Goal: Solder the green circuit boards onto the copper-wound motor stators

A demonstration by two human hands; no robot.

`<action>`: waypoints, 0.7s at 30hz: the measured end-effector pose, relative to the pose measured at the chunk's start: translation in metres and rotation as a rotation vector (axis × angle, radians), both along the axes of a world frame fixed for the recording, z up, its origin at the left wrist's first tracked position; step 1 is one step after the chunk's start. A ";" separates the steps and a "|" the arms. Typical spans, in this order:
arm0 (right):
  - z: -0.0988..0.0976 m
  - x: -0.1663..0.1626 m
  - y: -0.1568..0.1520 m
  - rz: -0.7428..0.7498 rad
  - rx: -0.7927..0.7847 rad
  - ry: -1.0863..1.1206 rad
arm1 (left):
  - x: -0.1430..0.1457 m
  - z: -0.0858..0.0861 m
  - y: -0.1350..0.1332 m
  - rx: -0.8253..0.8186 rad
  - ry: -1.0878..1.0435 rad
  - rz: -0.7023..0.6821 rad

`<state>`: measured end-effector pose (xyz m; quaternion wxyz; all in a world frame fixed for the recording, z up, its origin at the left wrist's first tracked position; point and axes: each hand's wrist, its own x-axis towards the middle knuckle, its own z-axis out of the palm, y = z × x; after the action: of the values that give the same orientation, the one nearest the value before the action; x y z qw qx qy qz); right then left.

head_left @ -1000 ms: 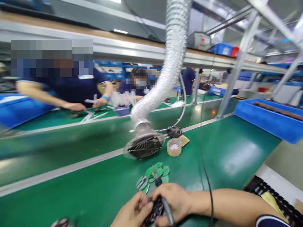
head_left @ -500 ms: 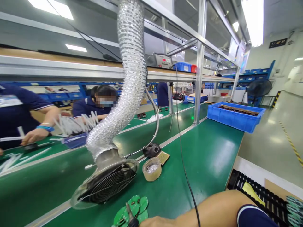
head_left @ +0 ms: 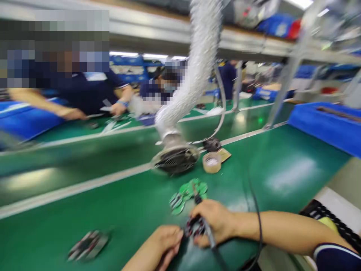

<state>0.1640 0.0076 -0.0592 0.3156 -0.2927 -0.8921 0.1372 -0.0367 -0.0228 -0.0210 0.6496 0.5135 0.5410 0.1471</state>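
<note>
My right hand [head_left: 214, 220] is closed round a soldering iron [head_left: 203, 222] whose tip points up towards a cluster of round green circuit boards [head_left: 188, 191]. Its black cable [head_left: 258, 226] loops over my forearm. My left hand [head_left: 166, 241] sits beside it, fingers curled against a small dark part with red wires [head_left: 194, 227] held between both hands. The picture is smeared by motion, so the part is hard to make out.
A silver flexible duct ends in a round fan grille [head_left: 175, 160] just beyond the boards. A tape roll [head_left: 211, 162] stands to its right. Another board [head_left: 88, 245] lies at lower left. A blue bin [head_left: 324, 126] sits at right. People in dark blue work across the green belt [head_left: 84, 158].
The view swung up and right half a second ago, leaving my hands almost out of sight, and has dropped back down so both hands and the boards show again.
</note>
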 end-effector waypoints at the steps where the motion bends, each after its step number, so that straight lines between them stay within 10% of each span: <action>1: 0.002 0.003 -0.002 0.014 -0.041 0.042 | -0.003 0.004 -0.003 0.019 -0.040 -0.018; 9: 0.006 0.018 0.001 0.097 -0.206 0.171 | -0.034 0.022 0.005 -0.184 -0.098 -0.319; 16: 0.003 0.015 -0.001 0.056 -0.166 0.165 | 0.005 0.008 -0.008 -0.040 -0.009 0.039; 21: 0.002 0.015 -0.004 0.054 -0.136 0.158 | -0.004 0.013 -0.008 -0.119 -0.072 0.012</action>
<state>0.1788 0.0033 -0.0572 0.3604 -0.2774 -0.8608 0.2286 -0.0403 -0.0309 -0.0083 0.6972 0.4651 0.5281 0.1370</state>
